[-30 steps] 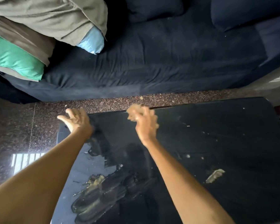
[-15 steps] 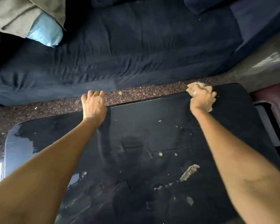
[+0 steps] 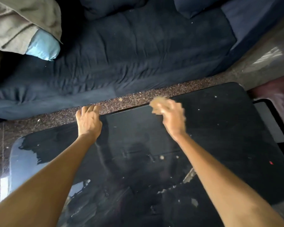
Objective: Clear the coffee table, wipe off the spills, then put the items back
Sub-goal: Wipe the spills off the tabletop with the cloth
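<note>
A: The left hand (image 3: 88,122) is lying flat, fingers straight, bracing at the far edge of the surface (image 3: 228,128); the right hand (image 3: 171,117) is clutching a tan cloth (image 3: 157,104), blurred, at that same edge.

B: Then I'd be pressing it flat and working overlapping strokes back from that edge, since crumbs (image 3: 189,176) are lying nearer the body, beside the right forearm.

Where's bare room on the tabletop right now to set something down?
Freest patch: the coffee table top right of the right hand, out to the far right corner, only small specks there. A dark strip between the left hand and the right hand also looks bare. Crowded: the near middle, with crumbs and smears, and a wet patch at the left end.
</note>
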`<state>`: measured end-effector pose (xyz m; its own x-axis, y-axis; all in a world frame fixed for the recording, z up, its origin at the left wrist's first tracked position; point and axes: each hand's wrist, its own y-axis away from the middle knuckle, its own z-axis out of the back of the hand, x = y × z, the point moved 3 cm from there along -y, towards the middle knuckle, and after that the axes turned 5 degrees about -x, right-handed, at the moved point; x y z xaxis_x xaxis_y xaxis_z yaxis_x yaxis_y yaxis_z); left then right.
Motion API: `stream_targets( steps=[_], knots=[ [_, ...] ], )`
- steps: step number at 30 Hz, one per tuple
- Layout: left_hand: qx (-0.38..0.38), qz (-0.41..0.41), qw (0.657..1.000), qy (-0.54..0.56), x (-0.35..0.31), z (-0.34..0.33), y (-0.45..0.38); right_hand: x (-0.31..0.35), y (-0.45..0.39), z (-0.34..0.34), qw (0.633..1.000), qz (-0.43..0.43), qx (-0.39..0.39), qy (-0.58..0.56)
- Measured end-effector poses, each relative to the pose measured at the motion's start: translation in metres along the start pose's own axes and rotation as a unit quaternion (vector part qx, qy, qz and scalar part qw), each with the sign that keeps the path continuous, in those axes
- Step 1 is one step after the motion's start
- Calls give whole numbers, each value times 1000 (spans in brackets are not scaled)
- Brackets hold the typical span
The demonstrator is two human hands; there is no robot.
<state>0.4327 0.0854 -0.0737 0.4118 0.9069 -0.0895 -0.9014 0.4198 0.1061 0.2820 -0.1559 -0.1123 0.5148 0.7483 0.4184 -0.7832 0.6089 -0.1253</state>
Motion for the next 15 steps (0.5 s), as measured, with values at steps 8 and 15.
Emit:
stream_targets(
  steps=[8, 15],
  knots=[
    [-16, 43, 999, 24, 85, 4, 31, 67, 24, -28, 956, -271, -88, 70],
    [-81, 268, 957, 73, 212, -3, 71, 291, 85, -110, 991, -116, -5, -65]
  ],
)
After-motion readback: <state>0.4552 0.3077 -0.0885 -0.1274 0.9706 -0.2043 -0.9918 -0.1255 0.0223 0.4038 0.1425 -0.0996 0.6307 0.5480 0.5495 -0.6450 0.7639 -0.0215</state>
